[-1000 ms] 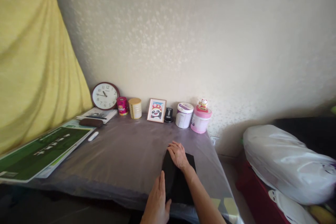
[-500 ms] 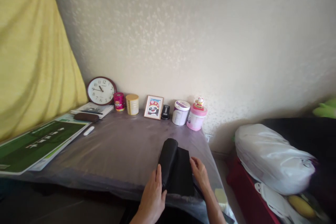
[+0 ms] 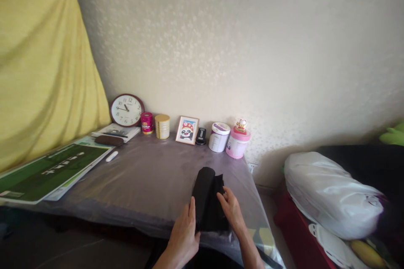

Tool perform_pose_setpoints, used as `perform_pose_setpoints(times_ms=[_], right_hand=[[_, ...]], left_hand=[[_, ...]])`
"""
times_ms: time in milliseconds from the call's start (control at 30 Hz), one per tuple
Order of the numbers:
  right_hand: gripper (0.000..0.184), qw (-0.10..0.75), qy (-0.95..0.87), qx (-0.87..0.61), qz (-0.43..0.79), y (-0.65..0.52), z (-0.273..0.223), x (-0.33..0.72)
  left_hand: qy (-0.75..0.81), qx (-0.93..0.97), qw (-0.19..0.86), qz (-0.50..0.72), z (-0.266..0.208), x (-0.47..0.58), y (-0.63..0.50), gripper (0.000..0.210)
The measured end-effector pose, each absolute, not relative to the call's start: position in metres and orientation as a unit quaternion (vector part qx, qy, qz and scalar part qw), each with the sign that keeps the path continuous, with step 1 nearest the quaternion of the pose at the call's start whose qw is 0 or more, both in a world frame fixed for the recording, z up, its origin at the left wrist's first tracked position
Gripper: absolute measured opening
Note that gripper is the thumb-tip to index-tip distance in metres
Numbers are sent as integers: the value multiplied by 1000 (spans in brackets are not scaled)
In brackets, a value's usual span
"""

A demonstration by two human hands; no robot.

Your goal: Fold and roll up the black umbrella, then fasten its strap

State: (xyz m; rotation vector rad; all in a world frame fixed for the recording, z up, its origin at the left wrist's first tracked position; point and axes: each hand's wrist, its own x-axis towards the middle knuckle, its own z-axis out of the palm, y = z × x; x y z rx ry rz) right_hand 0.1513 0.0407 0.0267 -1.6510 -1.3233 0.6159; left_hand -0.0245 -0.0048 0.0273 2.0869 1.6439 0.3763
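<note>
In the head view, a soft-looking black bundle with a thick, rounded fold along its left side (image 3: 203, 193) lies on the near right part of a brownish-grey table under clear plastic sheeting (image 3: 148, 180), close to the front edge. The left hand (image 3: 184, 233) rests against the bundle's left side, forefinger stretched along the fold and thumb by the near end (how firmly it grips there, I cannot tell). The right hand (image 3: 231, 208) pinches the thin flap on the bundle's right, thumb and fingers narrowed onto the black material, and the flap's far corner stands up a little beside the thick fold.

Along the patterned wall (image 3: 195, 50) stand, from left to right, a round clock with a dark red rim (image 3: 127, 110), a small magenta tin (image 3: 147, 123), a cream can with a yellow lid (image 3: 162, 127), a framed panda picture (image 3: 187, 130), a small black object (image 3: 201, 136), a white-and-purple canister (image 3: 219, 137) and a pink-and-white tub (image 3: 237, 143), with a white, red and gold figurine (image 3: 241, 125) on its lid.
</note>
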Motion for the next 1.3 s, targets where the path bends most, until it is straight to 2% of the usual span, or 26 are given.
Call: perform_pose_setpoints(times_ms=[133, 300, 567, 767, 900, 1067, 1300], right_hand=[[46, 463, -542, -642, 283, 53, 43, 128], [37, 468, -546, -636, 280, 69, 47, 101], [30, 377, -590, -635, 327, 79, 39, 83], [21, 340, -636, -624, 300, 78, 43, 80], [17, 331, -662, -601, 303, 75, 46, 78], [20, 336, -694, -575, 274, 62, 47, 79], [21, 353, -799, -477, 95, 52, 37, 87]], left_hand=[[601, 760, 214, 127, 27, -24, -5, 85], [598, 768, 197, 119, 21, -24, -5, 85], [603, 766, 188, 120, 13, -25, -2, 76], [589, 749, 210, 220, 9, -29, -2, 100], [585, 755, 200, 219, 15, -30, -5, 101], [606, 760, 164, 169, 11, -31, -5, 86], [601, 770, 152, 153, -10, -31, 2, 74]])
